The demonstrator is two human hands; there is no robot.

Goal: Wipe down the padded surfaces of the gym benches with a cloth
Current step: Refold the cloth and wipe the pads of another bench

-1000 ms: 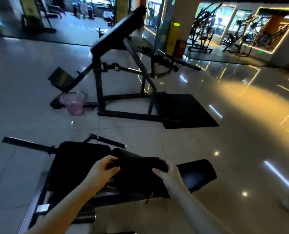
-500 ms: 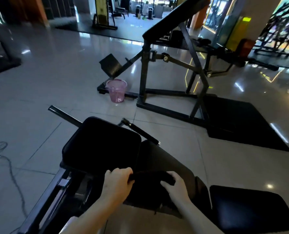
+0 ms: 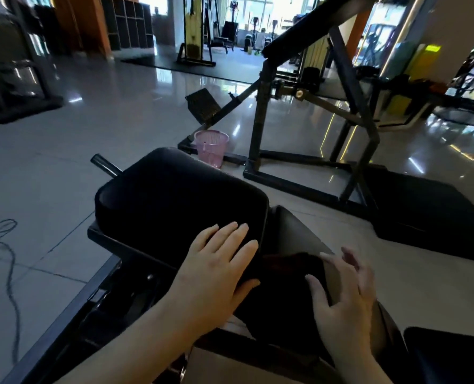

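The dark cloth (image 3: 288, 275) lies bunched on the bench, in the dip where the square pad (image 3: 174, 200) meets the sloped pad (image 3: 294, 234). It is dark on dark, so we can hardly trace its edges. Our left hand (image 3: 216, 275) lies flat on the square pad's near corner, fingers straight and gripping nothing; we judge it is steadying us. Our right hand (image 3: 343, 297) is blurred, its fingers spread and uncurled over the cloth. We cannot tell whether it presses down, but the spread suggests readiness for a broad stroke. A third pad (image 3: 451, 356) shows at lower right. Beyond stand a pink basket (image 3: 212, 146), a black machine frame (image 3: 259, 120), a dark mat (image 3: 437, 217) and a loose cable (image 3: 0, 245). We can read no brand, label or writing anywhere.
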